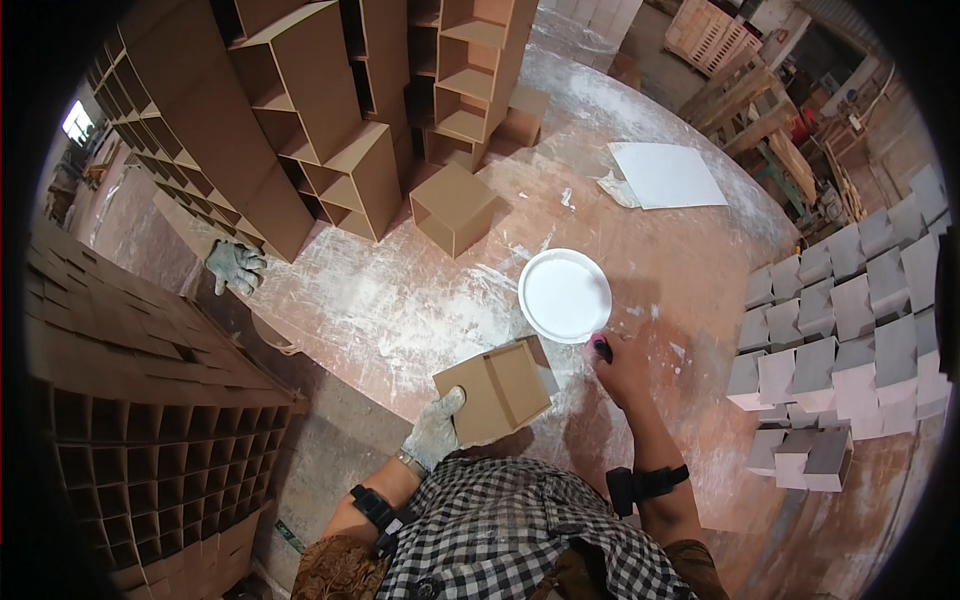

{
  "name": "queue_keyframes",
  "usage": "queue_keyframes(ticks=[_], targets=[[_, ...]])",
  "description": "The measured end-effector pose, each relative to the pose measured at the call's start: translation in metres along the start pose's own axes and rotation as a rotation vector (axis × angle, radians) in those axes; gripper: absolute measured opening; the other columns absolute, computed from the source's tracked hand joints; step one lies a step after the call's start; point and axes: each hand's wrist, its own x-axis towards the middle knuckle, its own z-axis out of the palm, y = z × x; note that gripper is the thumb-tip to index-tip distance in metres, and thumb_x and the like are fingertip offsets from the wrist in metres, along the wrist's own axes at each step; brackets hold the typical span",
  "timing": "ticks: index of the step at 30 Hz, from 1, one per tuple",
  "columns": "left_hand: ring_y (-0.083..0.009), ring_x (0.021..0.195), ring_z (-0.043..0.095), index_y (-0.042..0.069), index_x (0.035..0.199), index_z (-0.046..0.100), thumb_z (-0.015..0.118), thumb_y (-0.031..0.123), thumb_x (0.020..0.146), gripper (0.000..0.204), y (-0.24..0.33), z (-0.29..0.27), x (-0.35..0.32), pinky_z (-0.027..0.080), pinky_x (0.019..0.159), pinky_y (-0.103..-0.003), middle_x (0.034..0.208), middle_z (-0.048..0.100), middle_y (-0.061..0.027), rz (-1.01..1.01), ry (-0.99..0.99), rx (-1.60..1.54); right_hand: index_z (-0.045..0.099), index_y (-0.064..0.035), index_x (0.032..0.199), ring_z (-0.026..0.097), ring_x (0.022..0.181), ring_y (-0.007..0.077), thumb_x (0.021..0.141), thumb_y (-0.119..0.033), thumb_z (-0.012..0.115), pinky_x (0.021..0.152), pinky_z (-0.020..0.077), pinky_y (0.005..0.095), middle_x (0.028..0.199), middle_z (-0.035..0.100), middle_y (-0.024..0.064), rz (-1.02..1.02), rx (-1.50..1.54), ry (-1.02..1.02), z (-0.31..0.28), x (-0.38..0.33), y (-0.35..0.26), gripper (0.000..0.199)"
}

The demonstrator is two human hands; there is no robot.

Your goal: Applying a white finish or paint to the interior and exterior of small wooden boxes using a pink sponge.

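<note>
I see the gloved left hand [432, 434] holding a brown box [478, 398] on the near side of the white round tub [522, 304], thumb over its panel, probably for steadiness. The right hand [626, 368] is closed around a pink-and-dark handle [602, 348] at the tub's rim, perhaps for a short reach.

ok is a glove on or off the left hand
On: a whitish glove covers the left hand, which grips the cardboard box; the right hand is bare.
</note>
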Motion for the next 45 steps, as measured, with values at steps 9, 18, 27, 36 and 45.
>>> queue_keyframes(ticks=[9,18,27,36,45], targets=[[-0.0307,0.118,0.047,-0.001,0.131,0.035,0.051,0.021,0.092,0.047,-0.007,0.010,-0.002,0.044,0.098,-0.045,0.129,0.045,-0.0184,0.009,0.020,-0.043,0.053,0.0018,0.114,0.062,0.087,0.0208,0.083,-0.010,0.059,0.074,0.0514,0.0292,0.097,0.062,0.0099,0.233,1.569,-0.048,0.001,-0.022,0.032,0.033],[-0.0300,0.121,0.045,-0.001,0.133,0.033,0.049,0.018,0.092,0.048,-0.016,0.008,-0.001,0.041,0.101,-0.043,0.132,0.042,-0.0181,0.035,0.030,-0.011,0.056,0.0034,0.110,0.061,0.088,0.0205,0.075,-0.012,0.063,0.081,0.0477,0.0309,0.099,0.063,0.0095,-0.040,1.191,-0.276,0.000,-0.050,-0.014,0.039],[-0.0304,0.117,0.048,0.001,0.133,0.035,0.050,0.018,0.091,0.047,-0.016,0.014,-0.001,0.042,0.099,-0.045,0.129,0.045,-0.0182,0.025,0.039,0.008,0.057,-0.0031,0.105,0.057,0.089,0.0368,0.072,-0.010,0.065,0.077,0.0464,0.0397,0.097,0.057,0.0187,-0.300,0.378,-0.118,0.021,-0.051,-0.064,0.035],[-0.0303,0.115,0.050,0.001,0.132,0.036,0.053,0.020,0.090,0.049,-0.016,0.018,-0.004,0.044,0.097,-0.045,0.127,0.048,-0.0175,0.031,0.071,0.013,0.058,-0.0020,0.102,0.057,0.083,0.0361,0.069,-0.005,0.064,0.074,0.0457,0.0384,0.090,0.057,0.0180,-0.235,0.241,-0.175,0.013,-0.077,-0.039,0.034],[-0.0305,0.116,0.049,0.003,0.133,0.036,0.055,0.027,0.089,0.054,-0.016,0.016,0.003,0.043,0.098,-0.046,0.129,0.046,-0.0167,0.021,0.097,0.132,0.056,-0.0020,0.107,0.057,0.084,0.0382,0.071,-0.004,0.062,0.074,0.0457,0.0394,0.090,0.057,0.0191,-0.231,0.346,0.057,0.040,-0.045,-0.063,0.036]])
